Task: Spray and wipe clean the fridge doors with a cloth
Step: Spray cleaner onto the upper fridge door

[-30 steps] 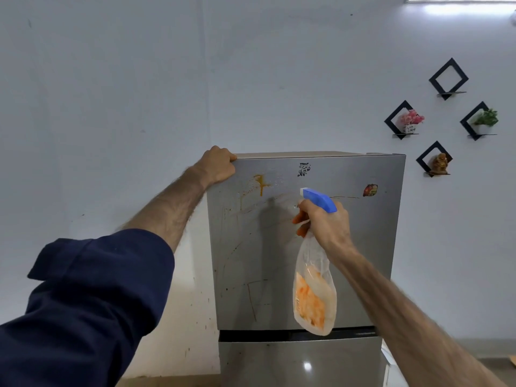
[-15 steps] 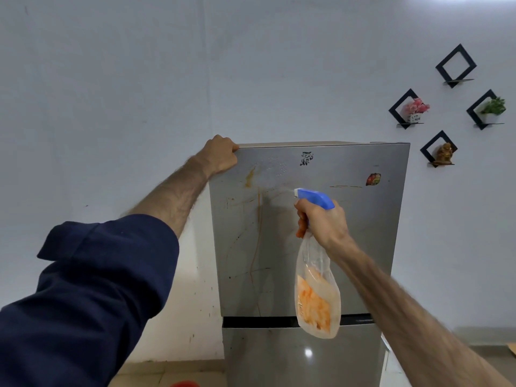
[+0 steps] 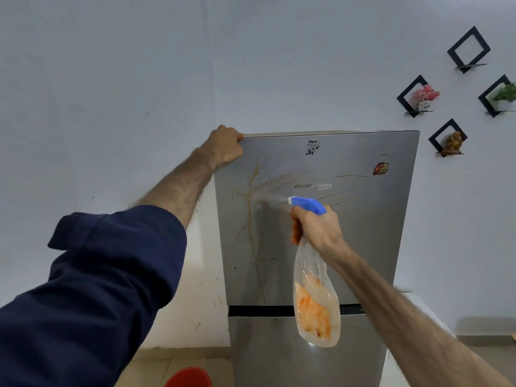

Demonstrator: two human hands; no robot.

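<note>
A grey two-door fridge stands before me, its upper door (image 3: 363, 233) streaked with brown-orange stains and wet with droplets near the top left. My left hand (image 3: 226, 146) grips the top left corner of that door. My right hand (image 3: 315, 227) holds a clear spray bottle (image 3: 315, 308) with a blue head and orange liquid, fingers round the trigger, nozzle pointing left at the stains. A fine mist leaves the nozzle. The lower door (image 3: 273, 353) shows below a dark gap. No cloth is in view.
Black diamond wall shelves (image 3: 416, 96) with small ornaments hang on the white wall to the right. A red round object (image 3: 188, 377) sits on the floor at the bottom edge. A white surface (image 3: 421, 305) lies right of the fridge.
The bottle has dropped lower on the door and sprays again. The orange stain has run down in long drips, and droplets now cover the top left of the door.
</note>
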